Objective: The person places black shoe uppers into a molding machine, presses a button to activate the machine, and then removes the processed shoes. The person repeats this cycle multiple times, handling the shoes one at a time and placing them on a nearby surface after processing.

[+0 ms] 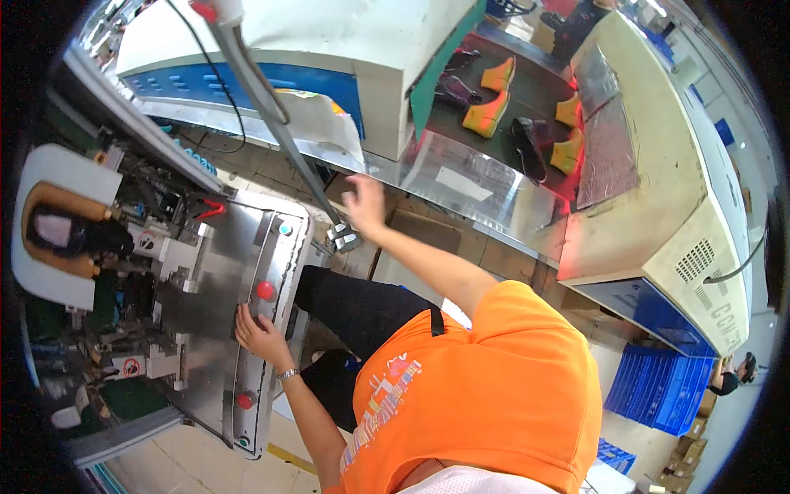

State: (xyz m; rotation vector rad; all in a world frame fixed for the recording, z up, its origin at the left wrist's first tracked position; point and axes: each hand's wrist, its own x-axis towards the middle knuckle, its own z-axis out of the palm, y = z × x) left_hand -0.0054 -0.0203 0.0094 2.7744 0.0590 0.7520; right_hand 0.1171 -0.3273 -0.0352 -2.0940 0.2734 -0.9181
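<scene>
My left hand [262,337], a metal band at its wrist, lies with fingers stretched out on the control strip along the edge of a steel machine table [216,317]. Close to its fingertips is a red push button [265,290]; I cannot tell whether they touch it. My right hand [363,204] is raised with nothing in it, fingers apart, beside a slanted grey metal post [284,140]. On the machine's far side, a dark shoe upper [62,232] sits in a tan and white holder [62,177].
Yellow-orange shoe soles [486,114] and dark shoe uppers [529,148] lie on a green conveyor under red light. Large cream housings [666,181] flank it. A second red button [245,401] is on the strip. Blue crates [658,387] stand at right, with another person [728,377] beyond.
</scene>
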